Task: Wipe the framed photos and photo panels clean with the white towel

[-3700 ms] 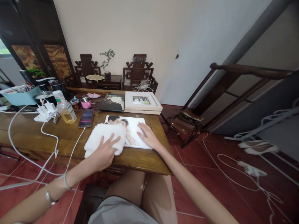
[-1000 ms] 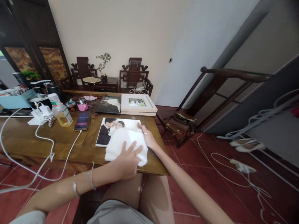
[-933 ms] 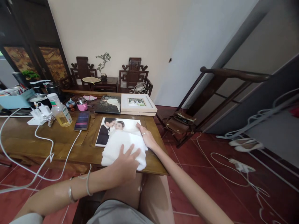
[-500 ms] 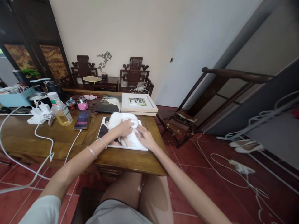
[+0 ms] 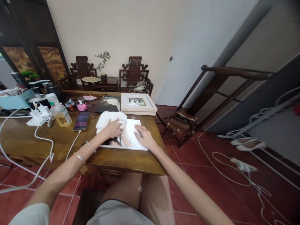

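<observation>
A photo print on a white board lies near the table's front edge, showing part of a dark suit and pale clothing. Over its upper left part is a fluffy white towel, bunched up and covering much of the picture. My left hand grips the towel from above, its fingers bent into the pile. On the right side of the print my right hand rests with its fingers stretched out, holding nothing and apart from the towel.
Behind the print lie a dark photo panel and a pale picture frame. To the left are a phone on a cable, a bottle of yellow liquid, a pink cup and a power strip. A wooden chair stands right.
My left hand has moved left with the towel, uncovering the right part of the print. The right hand stays at the print's right side, now apart from the towel.
</observation>
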The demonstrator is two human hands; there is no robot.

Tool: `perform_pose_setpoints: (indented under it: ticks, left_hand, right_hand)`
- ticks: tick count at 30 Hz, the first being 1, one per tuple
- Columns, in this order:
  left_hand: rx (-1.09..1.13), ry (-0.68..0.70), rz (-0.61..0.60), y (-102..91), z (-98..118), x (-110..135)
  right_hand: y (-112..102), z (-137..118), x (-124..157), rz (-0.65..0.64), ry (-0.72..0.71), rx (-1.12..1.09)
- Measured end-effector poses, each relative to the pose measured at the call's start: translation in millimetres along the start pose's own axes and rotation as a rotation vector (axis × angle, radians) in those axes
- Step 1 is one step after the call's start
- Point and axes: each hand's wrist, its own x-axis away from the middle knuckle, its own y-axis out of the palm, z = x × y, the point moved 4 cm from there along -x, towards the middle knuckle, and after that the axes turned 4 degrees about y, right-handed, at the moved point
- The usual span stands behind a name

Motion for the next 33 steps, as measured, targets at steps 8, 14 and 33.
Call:
perform_pose_setpoints:
  ticks: [8,14,33]
  left_hand:
    - [-0.058,-0.093,-0.004,-1.5,17,68]
    - [-0.020,0.030,-0.007,5.8,72,81]
    - [-0.033,0.034,-0.035,7.3,39,12]
  right_hand:
    - [5,4,1,-0.103,-0.001,0.090]
    - [6,7,1,-0.113,-0.001,0.086]
    - [5,9,3,-0.057,-0.030,0.012]
